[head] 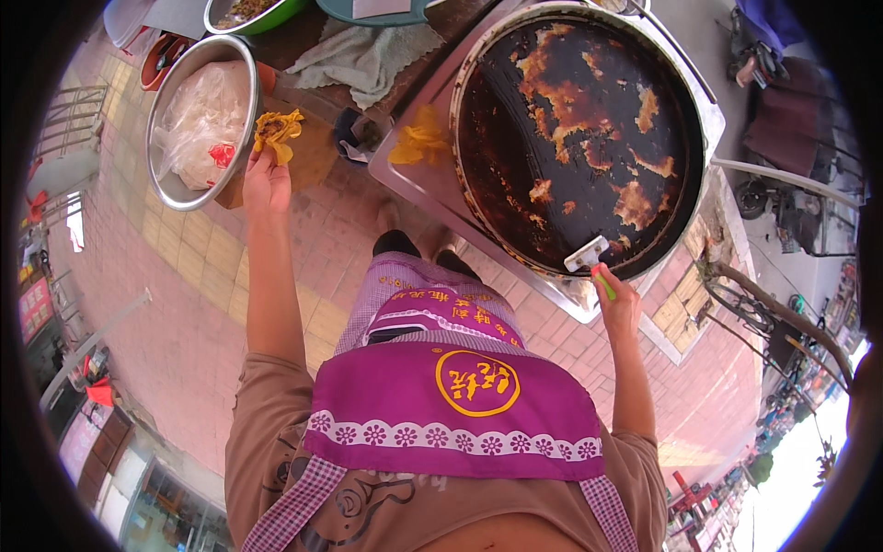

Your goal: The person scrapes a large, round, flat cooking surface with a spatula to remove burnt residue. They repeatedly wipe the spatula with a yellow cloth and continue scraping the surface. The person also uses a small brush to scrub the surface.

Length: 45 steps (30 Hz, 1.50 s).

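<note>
My left hand [268,185] pinches a crumpled yellow cloth [278,135] with a dark stain, held up beside a steel basin [157,169]. In the basin lies a pale mass, perhaps dough, under clear plastic film [203,114]. My right hand [622,307] grips the red and green handle of a scraper [586,254]. The scraper's metal head is over the near rim of a large round griddle pan [497,90]. Browned crusty residue [562,103] clings to the pan's dark, oily surface in patches.
The pan sits on a stainless steel stand [407,179]; a yellow patch [419,134] on it may be a reflection. A grey towel [372,58] and a green bowl [276,21] of chopped food are at the far side. A tree branch [779,303] is at right.
</note>
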{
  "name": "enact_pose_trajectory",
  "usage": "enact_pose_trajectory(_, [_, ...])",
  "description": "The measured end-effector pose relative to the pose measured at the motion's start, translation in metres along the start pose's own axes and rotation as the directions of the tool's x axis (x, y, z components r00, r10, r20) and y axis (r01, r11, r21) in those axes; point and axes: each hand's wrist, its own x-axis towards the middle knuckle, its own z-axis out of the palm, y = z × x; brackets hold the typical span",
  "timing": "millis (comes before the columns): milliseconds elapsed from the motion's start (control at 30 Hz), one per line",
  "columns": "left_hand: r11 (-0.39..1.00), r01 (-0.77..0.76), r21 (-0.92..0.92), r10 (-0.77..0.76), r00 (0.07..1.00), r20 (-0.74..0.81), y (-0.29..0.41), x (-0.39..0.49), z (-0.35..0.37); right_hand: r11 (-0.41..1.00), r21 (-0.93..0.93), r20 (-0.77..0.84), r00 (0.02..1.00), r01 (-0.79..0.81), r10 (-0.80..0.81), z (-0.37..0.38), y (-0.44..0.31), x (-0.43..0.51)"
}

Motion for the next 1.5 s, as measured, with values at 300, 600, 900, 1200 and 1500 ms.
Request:
enact_pose_trajectory(300, [0.998,0.041,0.044,-0.039,0.998,-0.048,-0.019,-0.014,0.009,0.978,-0.012,-0.001,0.978,0.208,-0.208,0.014,-0.019,0.05])
enact_pose_trajectory(600, [1.0,0.028,0.005,-0.028,0.999,0.017,-0.008,-0.007,0.005,0.957,-0.032,0.034,0.957,0.288,-0.287,0.018,-0.071,0.107])
enact_pose_trajectory(900, [1.0,0.017,-0.023,-0.018,0.999,-0.032,-0.005,0.003,-0.002,0.929,-0.096,0.085,0.932,0.359,-0.351,0.011,-0.109,0.159])
enact_pose_trajectory(1200, [1.0,0.012,-0.003,-0.012,0.999,-0.053,-0.002,0.013,-0.01,0.895,-0.105,0.103,0.9,0.434,-0.424,0.011,-0.137,0.204])
enact_pose_trajectory(1500, [1.0,0.013,-0.012,-0.014,0.999,-0.045,0.002,0.022,-0.016,0.864,-0.071,0.1,0.865,0.499,-0.492,0.013,-0.162,0.234])
